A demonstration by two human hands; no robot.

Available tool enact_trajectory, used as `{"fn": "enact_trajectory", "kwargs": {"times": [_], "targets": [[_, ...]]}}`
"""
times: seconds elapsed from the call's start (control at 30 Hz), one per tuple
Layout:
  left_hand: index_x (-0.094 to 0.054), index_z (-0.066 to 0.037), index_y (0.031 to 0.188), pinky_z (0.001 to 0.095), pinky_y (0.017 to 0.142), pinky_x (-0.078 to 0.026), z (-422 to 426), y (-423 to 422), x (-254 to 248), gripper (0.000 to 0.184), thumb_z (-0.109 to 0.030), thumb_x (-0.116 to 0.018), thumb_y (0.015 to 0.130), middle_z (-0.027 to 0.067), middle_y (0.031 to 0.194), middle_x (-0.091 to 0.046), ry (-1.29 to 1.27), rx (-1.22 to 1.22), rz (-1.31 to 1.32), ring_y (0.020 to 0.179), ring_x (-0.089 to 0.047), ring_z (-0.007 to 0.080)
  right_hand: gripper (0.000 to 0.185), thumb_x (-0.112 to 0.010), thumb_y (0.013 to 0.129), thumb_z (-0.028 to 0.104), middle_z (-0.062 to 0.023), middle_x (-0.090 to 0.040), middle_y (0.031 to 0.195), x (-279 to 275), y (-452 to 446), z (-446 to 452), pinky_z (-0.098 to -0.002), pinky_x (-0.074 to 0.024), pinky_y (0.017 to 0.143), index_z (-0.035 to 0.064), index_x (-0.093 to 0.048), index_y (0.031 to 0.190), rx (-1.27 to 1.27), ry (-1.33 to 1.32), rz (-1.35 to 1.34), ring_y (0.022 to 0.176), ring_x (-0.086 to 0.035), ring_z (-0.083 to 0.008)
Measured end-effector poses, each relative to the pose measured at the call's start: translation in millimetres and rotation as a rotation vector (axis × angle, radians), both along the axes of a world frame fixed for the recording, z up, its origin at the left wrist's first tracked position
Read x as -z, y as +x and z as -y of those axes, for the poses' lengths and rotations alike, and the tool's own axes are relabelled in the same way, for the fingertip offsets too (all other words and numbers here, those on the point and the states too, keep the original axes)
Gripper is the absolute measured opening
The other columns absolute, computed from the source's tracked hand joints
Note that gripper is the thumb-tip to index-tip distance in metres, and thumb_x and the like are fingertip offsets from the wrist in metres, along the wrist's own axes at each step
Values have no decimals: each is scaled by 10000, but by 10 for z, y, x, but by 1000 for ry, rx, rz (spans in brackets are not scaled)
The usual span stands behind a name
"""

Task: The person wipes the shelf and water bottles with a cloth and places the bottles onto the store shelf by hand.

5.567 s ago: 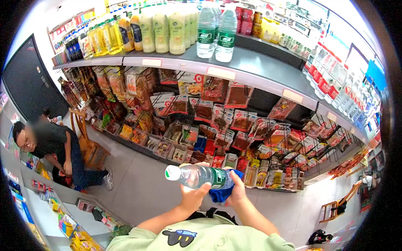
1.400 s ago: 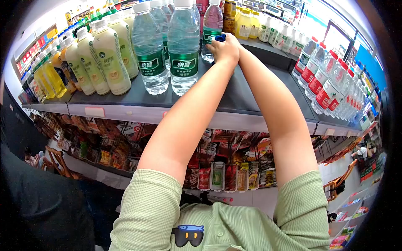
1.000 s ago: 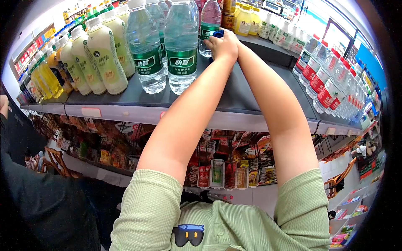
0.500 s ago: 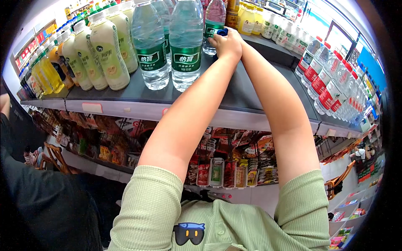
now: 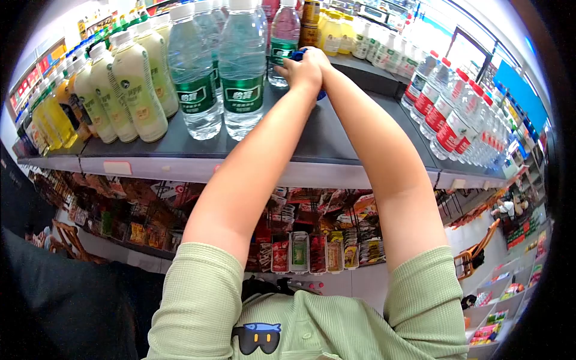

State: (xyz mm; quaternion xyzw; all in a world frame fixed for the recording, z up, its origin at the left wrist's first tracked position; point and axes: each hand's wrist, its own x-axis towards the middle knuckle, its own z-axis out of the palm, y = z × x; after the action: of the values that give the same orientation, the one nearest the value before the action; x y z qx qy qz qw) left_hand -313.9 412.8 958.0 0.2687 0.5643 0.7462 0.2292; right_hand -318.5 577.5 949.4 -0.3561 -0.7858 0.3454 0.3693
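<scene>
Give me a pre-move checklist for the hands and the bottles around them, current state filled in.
1. Blue cloth at the hands: ok, blue shows beside the fingers.
2. Green-label bottle beside the left hand upright: ok, standing on the shelf.
3. Left fingers touching that bottle: cannot tell, they overlap its label in this view.
4. Right hand grip visible: not ok, the left hand hides much of it.
5. Two large front bottles upright: ok.
6. Red-capped bottles apart from the right forearm: ok, bare shelf shows between.
</scene>
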Motion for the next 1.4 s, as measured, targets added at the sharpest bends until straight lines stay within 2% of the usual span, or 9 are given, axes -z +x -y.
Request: {"fn": "enact_trajectory", "kwargs": {"times": [0.1, 0.23, 0.27, 0.33, 0.5, 0.63, 0.77, 0.97, 1.4], "targets": [[-385, 83, 1310, 409, 1000, -386, 98, 121, -83, 750, -436, -552, 796, 231, 1353, -405, 21, 21, -13, 1213, -463, 321, 341, -525, 849, 239, -191, -637, 1141, -204, 220, 210, -402, -457, 908, 68, -660, 1112, 6, -41, -205, 1043, -613, -318], [-598, -45, 1080, 341, 869, -410, 671, 471, -244, 343, -302, -507, 872, 107, 1120, -588, 406, 396, 12, 1031, -529, 214, 315, -656, 775, 220, -170, -690, 964, -721, 983, 1033, -381, -513, 797, 109, -665, 1070, 114, 763, 161, 904, -666, -279], [-591, -36, 1106, 345, 909, -399, 1003, 521, -269, 360, -306, -516, 880, 122, 1156, -581, 439, 499, 9, 1062, -531, 223, 435, -679, 733, 80, -65, -648, 899, -937, 1373, 1207, -239, -515, 698, 54, -609, 1162, -532, 301, 134, 779, -610, -126], [-554, -7, 1173, 382, 975, -388, 1755, 519, -267, 444, -340, -552, 878, 170, 1231, -554, 517, 724, -46, 1127, -534, 258, 250, -714, 744, 130, -69, -634, 832, -943, 1676, 2813, -271, -483, 641, 32, -619, 955, -13, 249, -317, 768, -580, -111], [-424, 89, 1300, 550, 958, -415, 3066, -122, 609, 722, -453, -602, 857, 322, 1099, -603, 568, 1467, -279, 1024, -618, 420, 391, -724, 665, 232, -137, -668, 951, -58, 3501, 3240, -349, -506, 658, 8, -690, 984, -500, 442, 30, 668, -628, -198], [-639, 95, 978, 463, 802, -500, 4182, -172, 1570, 648, -527, -493, 872, 234, 761, -667, 268, 906, 105, 674, -667, 330, 444, -681, 622, 61, -89, -654, 886, 1020, 4358, 3678, -330, -483, 750, 54, -690, 1067, -253, -401, 369, 776, -601, -217], [-656, 78, 753, 408, 584, -515, 4576, 36, 2456, 739, -568, -327, 896, 191, 511, -590, 219, 871, 487, 409, -573, 264, 460, -667, 665, 80, -50, -655, 841, 2171, 5288, 4023, -291, -486, 722, 82, -668, 1126, -115, -970, 659, 754, -582, -136], [-698, 70, 936, 343, 588, -537, 4047, 831, 2657, 590, -423, -374, 937, 134, 630, -661, -1012, 1094, 123, 565, -655, 241, 449, -648, 670, 73, -31, -634, 833, 2784, 5780, 4093, -287, -499, 696, 72, -674, 1119, -295, -1108, 556, 739, -580, -121], [-578, -2, 1191, 387, 869, -472, 3721, 1898, 4158, 569, -458, -321, 970, 146, 873, -685, -1038, 1065, 453, 857, -652, 243, 503, -642, 845, 440, -158, -672, 1077, 4090, 5702, 4164, -316, -452, 909, 11, -662, 1106, -473, -1130, 444, 994, -626, -223]]}}
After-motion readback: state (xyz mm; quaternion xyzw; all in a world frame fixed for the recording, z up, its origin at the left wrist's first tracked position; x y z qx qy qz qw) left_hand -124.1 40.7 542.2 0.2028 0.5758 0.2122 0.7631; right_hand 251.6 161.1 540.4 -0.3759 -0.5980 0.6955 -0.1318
